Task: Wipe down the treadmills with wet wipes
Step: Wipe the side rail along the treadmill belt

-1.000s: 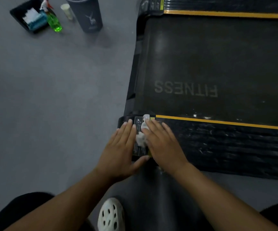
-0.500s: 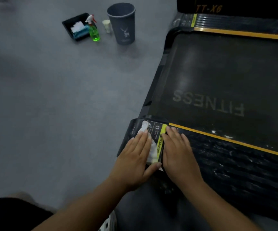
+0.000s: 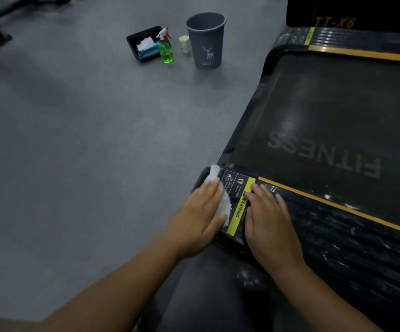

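Treadmill point(image 3: 314, 104): heavy, rigid, nothing to lift, probably best leaned on at the ribbed side rail. Well off the treadmill's end, out on the floor, grey bin point(image 3: 206, 40), upright, inside hidden from this angle. Further from the treadmill again, black tray point(image 3: 132, 43) holding something white and folded on a blue pack, probably the wipe supply. At the treadmill's near end corner, left hand point(image 3: 200, 212) flat with fingers together, pressing on the wipe. Right hand point(image 3: 269, 219) also flat and bare, resting on the rail just inside the yellow warning label point(image 3: 238, 209). A shade nearer the treadmill than the tray, green spray bottle point(image 3: 166, 51), green liquid showing inside. Wet wipe point(image 3: 225, 206) on that same treadmill corner, under the left palm, one end poking out past the fingertips. Likely light, limp and damp, apt to bunch or tear, so better driven under a flat palm than pinched. Just on the far side of the bin from the treadmill, small pale cup point(image 3: 184, 43), contents not visible.
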{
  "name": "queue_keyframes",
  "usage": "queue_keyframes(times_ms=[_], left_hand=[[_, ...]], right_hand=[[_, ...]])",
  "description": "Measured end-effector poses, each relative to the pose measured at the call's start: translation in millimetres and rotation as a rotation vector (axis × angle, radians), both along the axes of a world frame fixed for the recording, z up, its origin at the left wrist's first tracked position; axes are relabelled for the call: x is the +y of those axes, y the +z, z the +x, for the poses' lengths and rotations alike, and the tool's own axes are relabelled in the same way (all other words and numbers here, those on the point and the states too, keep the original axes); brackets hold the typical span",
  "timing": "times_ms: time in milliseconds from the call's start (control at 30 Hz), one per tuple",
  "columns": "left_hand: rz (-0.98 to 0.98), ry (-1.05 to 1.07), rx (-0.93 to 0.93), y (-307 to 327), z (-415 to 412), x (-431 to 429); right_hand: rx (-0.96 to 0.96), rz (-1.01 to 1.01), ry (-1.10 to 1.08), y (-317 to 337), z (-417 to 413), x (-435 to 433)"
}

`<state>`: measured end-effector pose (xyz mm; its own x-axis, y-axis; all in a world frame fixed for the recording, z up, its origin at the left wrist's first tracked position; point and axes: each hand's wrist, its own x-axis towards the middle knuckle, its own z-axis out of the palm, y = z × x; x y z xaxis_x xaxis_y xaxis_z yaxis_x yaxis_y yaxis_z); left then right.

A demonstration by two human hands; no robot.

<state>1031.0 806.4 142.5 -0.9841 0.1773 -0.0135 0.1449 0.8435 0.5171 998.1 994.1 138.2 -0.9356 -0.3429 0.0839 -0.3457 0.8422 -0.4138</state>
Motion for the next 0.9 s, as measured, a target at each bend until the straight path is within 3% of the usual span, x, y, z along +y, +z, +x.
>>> queue_keyframes(times_ms=[100, 200, 267, 333, 400, 533, 600, 667, 733, 800, 900], left_hand=[[0.139, 0.150, -0.162, -15.2, 20.8, -26.4], [0.276, 0.236, -0.290, -8.6, -32.6, -23.9], [0.167, 0.152, -0.216, -1.5, -43.2, -7.9], [0.052, -0.014, 0.003, -12.9, -19.3, -9.6], [0.063, -0.107, 0.125, -31.5, 9.3, -24.8], [0.355, 0.199, -0.235, -29.0, -42.0, -31.1], [0.250, 0.190, -0.209, -20.3, -52.8, -14.9], [0.053, 0.017, 0.064, -22.8, -29.9, -10.2], [-0.073, -0.169, 0.190, -29.4, 1.9, -16.9], [-0.064, -0.187, 0.160, -29.4, 2.1, -24.0], [0.000, 0.052, 0.011, -19.9, -32.6, -10.8]], right_hand=[[-0.028, 0.004, -0.010, 2.4, 1.5, -1.8], [-0.053, -0.002, -0.026, 3.9, 1.6, -3.6], [-0.050, -0.004, -0.032, 4.3, 2.2, -3.9], [-0.054, -0.006, -0.039, 3.9, 1.9, -4.6], [-0.064, 0.014, -0.041, 4.6, 1.7, -6.7], [-0.059, 0.014, -0.053, 5.7, 2.6, -8.1], [-0.040, 0.012, -0.048, 3.4, 3.7, -7.6], [-0.028, 0.014, -0.048, 0.9, 2.1, -7.8], [-0.031, 0.037, -0.045, -0.6, 2.8, -7.3], [-0.027, 0.035, -0.044, 1.0, 3.1, -6.7], [-0.032, 0.035, -0.054, 1.3, 2.7, -10.2]])
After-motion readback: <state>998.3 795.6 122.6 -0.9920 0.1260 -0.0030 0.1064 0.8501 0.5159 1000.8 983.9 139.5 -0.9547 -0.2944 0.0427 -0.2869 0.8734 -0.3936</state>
